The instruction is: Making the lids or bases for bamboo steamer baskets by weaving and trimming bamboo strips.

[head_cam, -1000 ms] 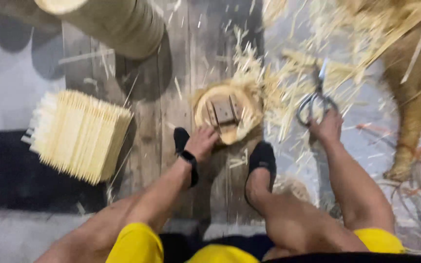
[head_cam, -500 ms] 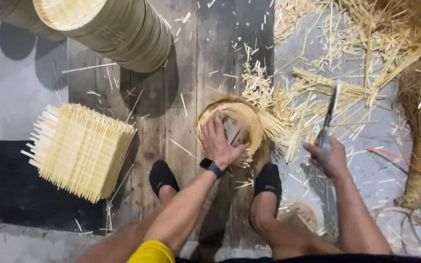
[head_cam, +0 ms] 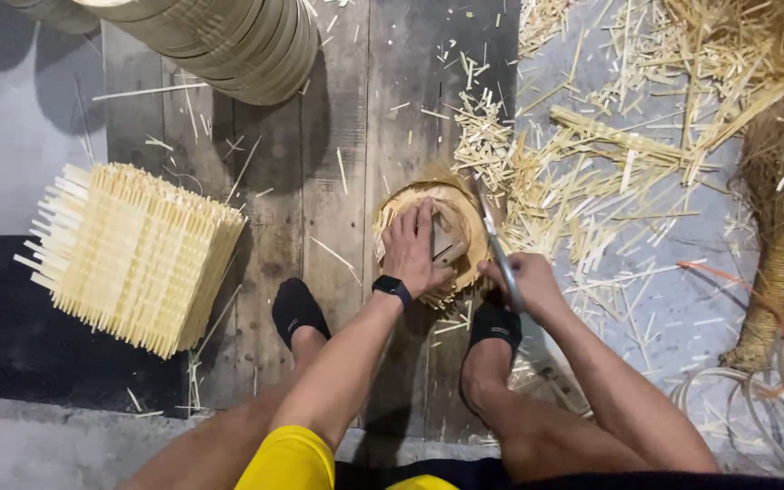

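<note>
Both hands work at a round woven bamboo piece (head_cam: 428, 231) lying on the wooden floor boards (head_cam: 338, 181), just ahead of the person's black-socked feet. Left hand (head_cam: 410, 245) lies flat on it with fingers spread, apparently pinning it and a small block (head_cam: 446, 243) in place. Right hand (head_cam: 524, 277) is wrapped tight around the handle of a long blade (head_cam: 494, 236), its tip resting at the piece's right rim, likely for trimming. A stack of round woven trays (head_cam: 238, 41) sits at the boards' far edge. A block-shaped bundle of pale bamboo sticks (head_cam: 133, 254) stands at the boards' left edge, within arm's reach. Loose offcut slivers (head_cam: 583, 172) litter the grey floor to the right. No packages, labels or signs show.
</note>
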